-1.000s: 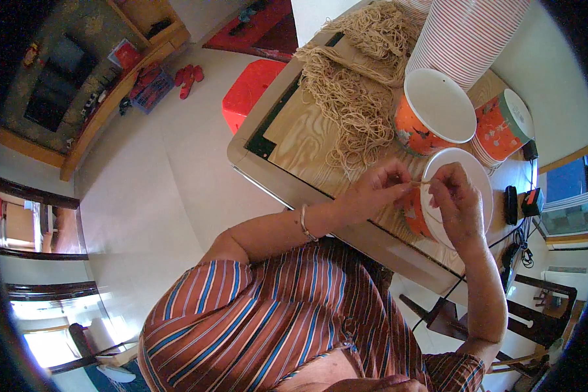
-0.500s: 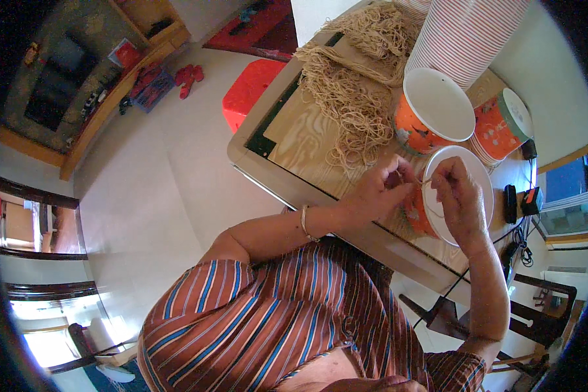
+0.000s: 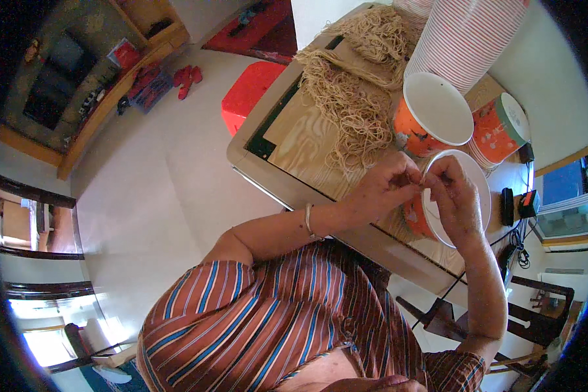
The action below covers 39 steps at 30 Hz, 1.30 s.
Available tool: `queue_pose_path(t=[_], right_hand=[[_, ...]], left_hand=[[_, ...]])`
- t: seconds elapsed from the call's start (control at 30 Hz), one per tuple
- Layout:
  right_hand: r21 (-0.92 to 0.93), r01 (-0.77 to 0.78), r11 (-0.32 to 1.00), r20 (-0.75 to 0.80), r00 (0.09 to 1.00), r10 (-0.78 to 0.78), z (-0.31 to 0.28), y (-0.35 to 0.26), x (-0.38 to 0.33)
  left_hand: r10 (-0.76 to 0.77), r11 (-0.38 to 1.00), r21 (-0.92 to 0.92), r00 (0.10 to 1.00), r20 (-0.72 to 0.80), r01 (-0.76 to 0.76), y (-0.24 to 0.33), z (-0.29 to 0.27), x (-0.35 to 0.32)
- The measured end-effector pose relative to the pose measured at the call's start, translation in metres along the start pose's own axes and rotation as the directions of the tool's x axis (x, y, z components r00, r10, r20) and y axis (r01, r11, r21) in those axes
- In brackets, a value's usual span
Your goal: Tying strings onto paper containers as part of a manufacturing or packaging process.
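My left hand (image 3: pixel 389 184) and my right hand (image 3: pixel 454 199) meet fingertip to fingertip, both pinching a thin strand of beige twine, mostly hidden by the fingers. Just below them stands an orange paper bucket (image 3: pixel 415 212) with a white inside, partly covered by my hands. Another open orange bucket (image 3: pixel 408 124) is right behind it. To the left of the buckets, a loose tangled heap of beige twine (image 3: pixel 356 108) spreads over the wooden tabletop (image 3: pixel 300 147).
A tall leaning stack of nested paper buckets (image 3: pixel 470 39) rises at the back. Upturned orange buckets (image 3: pixel 493 134) stand at right, near black adapters (image 3: pixel 528 204) and cables (image 3: pixel 519 248). A red stool (image 3: pixel 248 95) is beyond the table's left edge, a dark chair (image 3: pixel 536 313) at lower right.
My hands have drawn closer together, so the short length of twine seen between them is now mostly covered by the fingertips. The buckets and twine heap stay in place.
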State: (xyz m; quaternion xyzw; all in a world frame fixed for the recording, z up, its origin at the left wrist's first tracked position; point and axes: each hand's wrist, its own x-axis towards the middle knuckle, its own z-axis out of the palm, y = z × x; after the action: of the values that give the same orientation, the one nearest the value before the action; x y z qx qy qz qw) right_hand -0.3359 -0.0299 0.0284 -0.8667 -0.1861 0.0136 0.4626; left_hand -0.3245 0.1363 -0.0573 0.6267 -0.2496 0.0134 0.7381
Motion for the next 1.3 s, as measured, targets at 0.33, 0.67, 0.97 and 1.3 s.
queue_pose_path(t=[0.33,0.67,0.97,1.3], right_hand=[[-0.117,0.134,0.984,-0.059,0.988,-0.141,0.001,-0.005,-0.002],[-0.164,0.119,0.979,-0.008,0.992,-0.122,-0.005,-0.001,0.002],[-0.123,0.095,0.988,0.041,0.995,-0.091,-0.007,0.0,0.003],[0.126,0.083,0.988,-0.049,0.996,-0.077,-0.012,-0.004,0.006]], left_hand=[[0.17,0.952,0.256,0.985,0.017,-0.168,0.004,-0.006,-0.001],[-0.159,0.987,0.017,0.987,-0.024,0.159,0.008,-0.005,0.004],[0.057,0.977,-0.21,0.995,0.076,-0.04,-0.011,-0.003,0.011],[-0.041,0.963,-0.257,0.989,0.145,0.078,-0.017,-0.007,0.01]])
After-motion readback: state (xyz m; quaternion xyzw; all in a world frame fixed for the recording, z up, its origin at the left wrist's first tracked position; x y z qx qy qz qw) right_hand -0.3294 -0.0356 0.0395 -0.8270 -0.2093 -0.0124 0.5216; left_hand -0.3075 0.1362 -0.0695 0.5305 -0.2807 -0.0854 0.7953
